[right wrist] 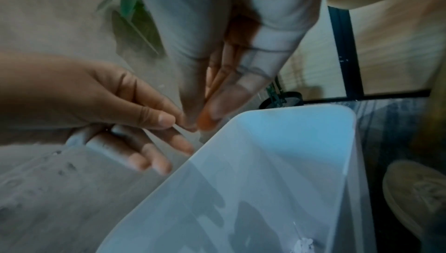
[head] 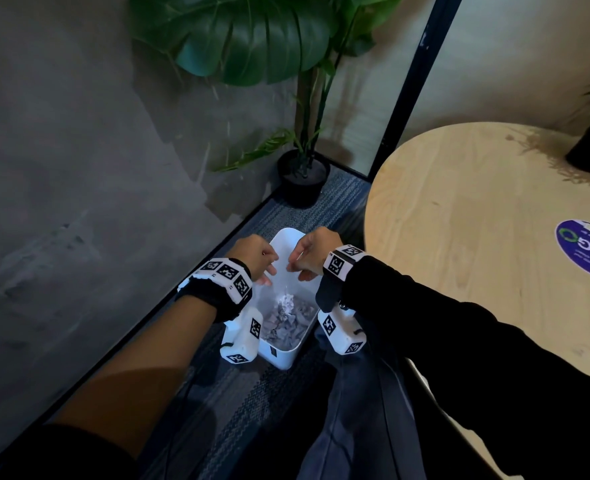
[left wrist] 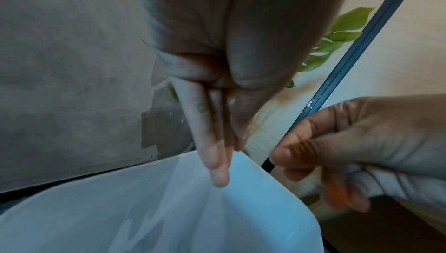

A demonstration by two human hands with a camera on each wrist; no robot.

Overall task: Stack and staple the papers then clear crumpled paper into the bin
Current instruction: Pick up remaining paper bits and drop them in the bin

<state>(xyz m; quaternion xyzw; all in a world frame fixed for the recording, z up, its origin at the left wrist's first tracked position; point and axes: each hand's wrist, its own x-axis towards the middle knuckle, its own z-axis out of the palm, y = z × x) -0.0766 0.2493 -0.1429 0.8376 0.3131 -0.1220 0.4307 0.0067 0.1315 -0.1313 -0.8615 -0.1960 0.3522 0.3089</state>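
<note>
Both hands, left hand (head: 257, 254) and right hand (head: 312, 252), hover with loose, empty fingers over the bin (head: 288, 355); falling paper (head: 286, 301) could bounce out if it clips the rim.

1. An office or meeting-room corner, by the look of its fittings
2. Blue-grey woven carpet tiles (head: 307, 206) cover the floor
3. A black-framed partition (head: 415, 88) meets a bare grey wall (head: 79, 133)
4. A tall potted plant (head: 300, 168) with broad leaves stands in the corner
5. A round pale-wood table (head: 477, 237) carries a purple printed sticker (head: 584, 249)
6. A small white bin (head: 292, 244) sits on the carpet beside it
</note>
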